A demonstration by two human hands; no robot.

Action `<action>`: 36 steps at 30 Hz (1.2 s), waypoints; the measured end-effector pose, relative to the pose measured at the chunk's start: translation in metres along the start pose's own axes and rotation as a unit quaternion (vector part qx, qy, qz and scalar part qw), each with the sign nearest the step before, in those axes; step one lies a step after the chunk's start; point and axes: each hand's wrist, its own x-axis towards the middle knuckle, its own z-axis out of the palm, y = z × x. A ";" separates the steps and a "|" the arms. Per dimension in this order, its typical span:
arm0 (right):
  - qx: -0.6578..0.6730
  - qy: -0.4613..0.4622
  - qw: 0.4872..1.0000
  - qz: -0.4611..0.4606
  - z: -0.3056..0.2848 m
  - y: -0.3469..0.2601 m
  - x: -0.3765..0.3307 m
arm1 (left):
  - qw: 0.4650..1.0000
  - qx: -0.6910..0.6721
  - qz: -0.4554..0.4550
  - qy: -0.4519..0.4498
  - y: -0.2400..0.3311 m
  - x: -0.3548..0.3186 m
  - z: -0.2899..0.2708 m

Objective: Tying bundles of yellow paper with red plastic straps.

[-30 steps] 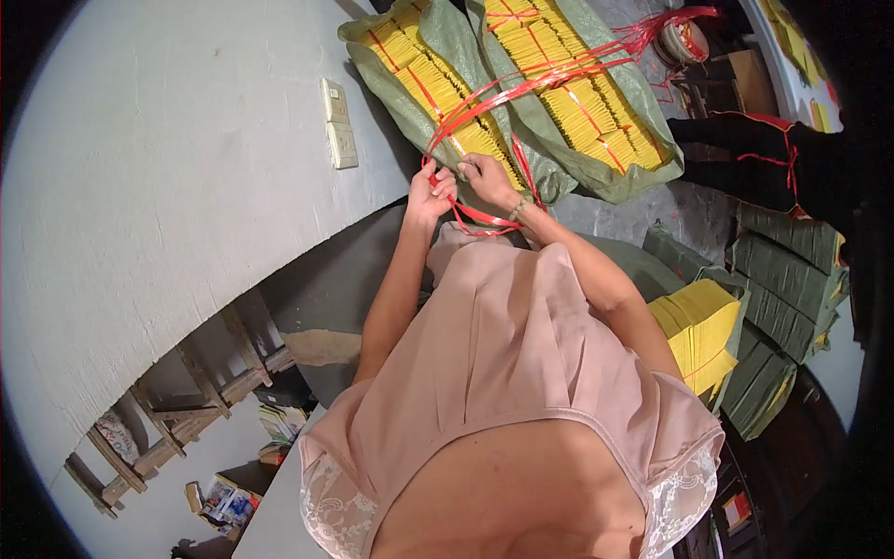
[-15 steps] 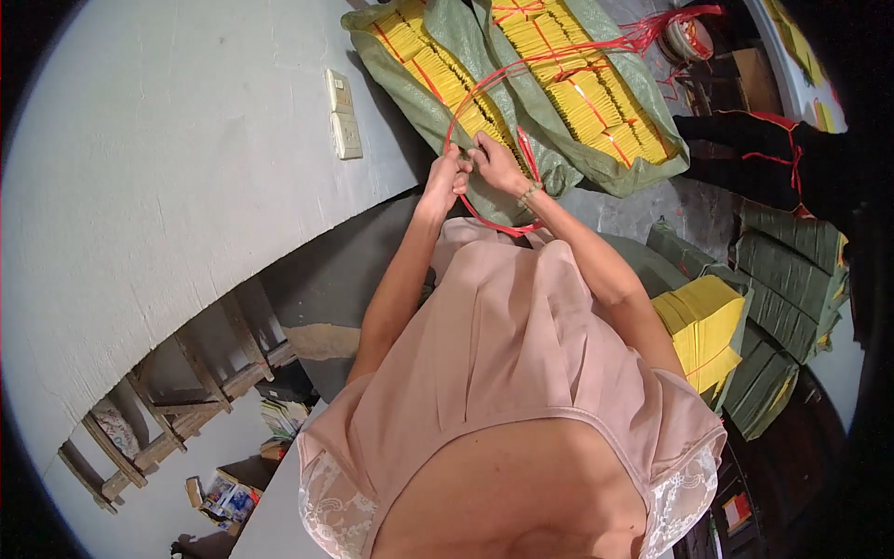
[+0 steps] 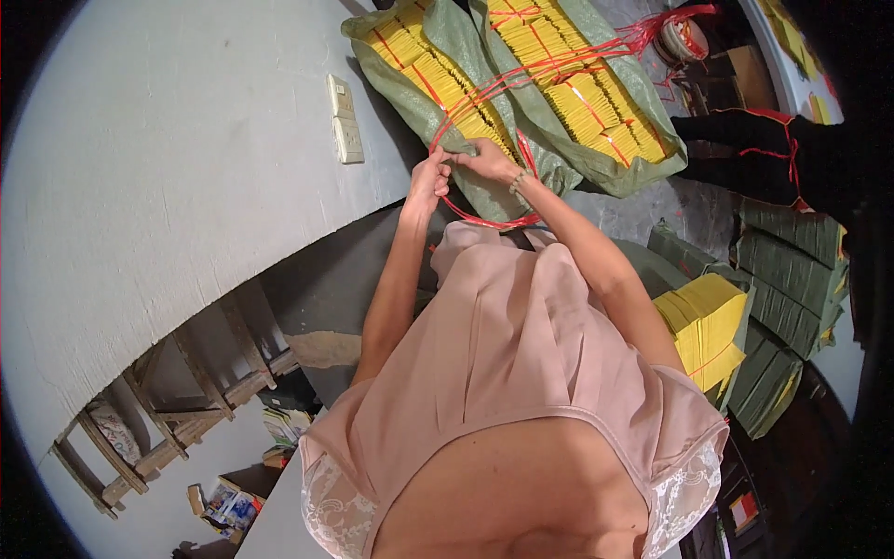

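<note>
My left hand (image 3: 429, 177) is closed in a fist around red plastic twine (image 3: 463, 104), which arcs up and to the right across two sacks. Close beside it, my right hand (image 3: 488, 161) has its fingers pressed together toward the left fist; what they pinch is too small to make out. Both hands are at the near end of the left green woven sack (image 3: 399, 79), packed with yellow paper bundles (image 3: 436, 82). A second green sack (image 3: 652, 154) lies to its right, holding more yellow bundles (image 3: 570, 98) tied in red. Below my hands the twine loops back near my lap.
A white wall (image 3: 186, 168) with a socket panel (image 3: 345, 119) stands at left. On the right are a stack of yellow paper (image 3: 703, 326), dark green wrapped packs (image 3: 787, 279) and a person in dark clothes (image 3: 745, 158). A wooden ladder (image 3: 191, 424) lies lower left.
Both hands have shifted slightly left, staying close together. The red twine across the sacks now shows as several spread strands, and its lower loop has moved a little left.
</note>
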 end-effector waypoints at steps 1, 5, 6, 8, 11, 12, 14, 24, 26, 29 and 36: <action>0.000 0.001 1.000 0.000 0.001 0.008 0.002 | 1.000 0.000 0.001 -0.001 0.002 0.000 0.002; 0.012 0.010 1.000 -0.001 0.005 -0.004 -0.004 | 0.999 0.040 0.014 0.026 0.000 0.002 -0.005; 0.009 0.012 1.000 0.010 0.004 -0.010 -0.009 | 0.999 0.037 0.018 0.030 -0.001 0.002 -0.005; 0.030 0.020 0.999 0.041 0.002 -0.018 -0.016 | 0.995 0.077 0.040 0.056 -0.003 0.000 -0.001; 0.082 0.029 0.993 0.083 0.000 -0.024 -0.021 | 0.976 0.167 0.087 0.110 -0.004 0.001 0.005; 0.112 0.026 0.989 0.095 0.000 -0.025 -0.022 | 0.961 0.212 0.112 0.140 -0.005 0.002 0.006; 0.127 0.001 0.983 0.129 -0.003 -0.031 -0.023 | 0.933 0.279 0.156 0.164 -0.006 0.005 0.004; 0.025 0.111 0.988 0.100 0.014 -0.019 -0.013 | 0.901 0.309 0.259 0.159 -0.006 0.012 0.001; 0.016 0.115 0.987 0.108 0.014 -0.014 -0.012 | 0.948 0.241 0.169 0.123 0.001 0.004 0.000; 0.028 0.116 0.985 0.122 0.015 -0.007 -0.012 | 0.985 0.140 0.078 0.069 0.002 -0.003 0.003; 0.191 0.105 0.971 0.097 0.022 -0.004 -0.014 | 0.912 0.207 0.313 0.166 -0.031 0.028 -0.017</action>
